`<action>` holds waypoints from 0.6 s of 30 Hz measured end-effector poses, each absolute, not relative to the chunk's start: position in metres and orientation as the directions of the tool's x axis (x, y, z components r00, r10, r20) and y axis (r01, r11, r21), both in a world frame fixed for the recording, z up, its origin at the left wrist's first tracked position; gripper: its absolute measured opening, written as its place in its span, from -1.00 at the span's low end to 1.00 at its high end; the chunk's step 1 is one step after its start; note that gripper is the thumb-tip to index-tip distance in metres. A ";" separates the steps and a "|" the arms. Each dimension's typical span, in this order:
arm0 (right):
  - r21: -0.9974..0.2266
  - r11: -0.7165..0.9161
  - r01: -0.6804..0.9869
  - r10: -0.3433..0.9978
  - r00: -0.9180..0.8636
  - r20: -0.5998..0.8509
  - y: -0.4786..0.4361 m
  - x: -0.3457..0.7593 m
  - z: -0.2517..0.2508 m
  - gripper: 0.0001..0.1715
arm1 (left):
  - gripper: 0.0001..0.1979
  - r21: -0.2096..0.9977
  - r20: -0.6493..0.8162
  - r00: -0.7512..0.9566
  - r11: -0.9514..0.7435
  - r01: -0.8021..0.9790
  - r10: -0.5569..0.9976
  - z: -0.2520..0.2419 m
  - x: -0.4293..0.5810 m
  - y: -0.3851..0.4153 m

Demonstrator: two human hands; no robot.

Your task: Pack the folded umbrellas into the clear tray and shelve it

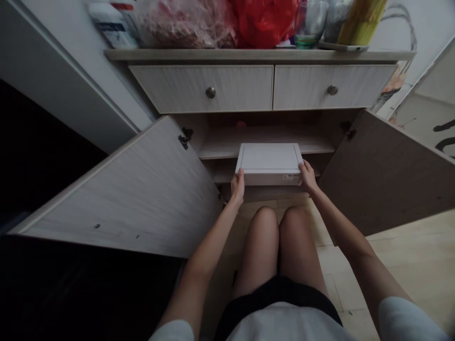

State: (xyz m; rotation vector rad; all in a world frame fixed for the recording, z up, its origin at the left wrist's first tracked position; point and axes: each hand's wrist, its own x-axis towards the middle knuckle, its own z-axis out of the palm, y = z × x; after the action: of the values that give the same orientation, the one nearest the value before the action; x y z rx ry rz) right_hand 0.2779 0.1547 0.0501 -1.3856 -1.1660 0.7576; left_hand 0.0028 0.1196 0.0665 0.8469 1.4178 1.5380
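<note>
A white, flat rectangular box (269,157) is held level in front of the cabinet's inner shelf (227,142). My left hand (238,185) grips its left end, thumb at the top edge. At the opposite end, my right hand (307,175) is closed on the box's right side, beside a small label on the front face. The box covers part of the shelf and the lower compartment behind it. Fingers under the box are hidden.
Both cabinet doors stand open, the left door (135,194) and the right door (398,175). Above are two closed drawers (170,90). The cabinet top bears a white bottle (112,28), a clear plastic bag (181,23), a red bag (265,21) and a glass (310,26).
</note>
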 end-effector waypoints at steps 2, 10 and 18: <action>-0.970 0.097 0.222 0.927 0.336 0.169 0.171 0.280 0.060 -0.30 | -0.73 0.996 0.050 -0.430 -0.076 -0.045 0.901 0.075 0.003 0.132; -0.958 0.100 0.270 0.912 0.359 0.196 0.195 0.301 0.069 -0.44 | -0.68 0.982 0.181 -0.348 -0.151 0.113 0.920 0.094 0.007 0.152; -0.963 0.163 0.214 0.886 0.398 0.238 0.237 0.301 0.091 -0.50 | -0.61 0.975 0.182 -0.348 -0.122 0.187 0.920 0.098 0.012 0.192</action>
State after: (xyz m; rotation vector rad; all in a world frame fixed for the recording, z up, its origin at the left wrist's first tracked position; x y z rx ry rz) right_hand 0.3011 0.2373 0.0908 -1.3515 -1.0935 0.6501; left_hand 0.0117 0.1921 0.0975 1.2515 1.5329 1.5238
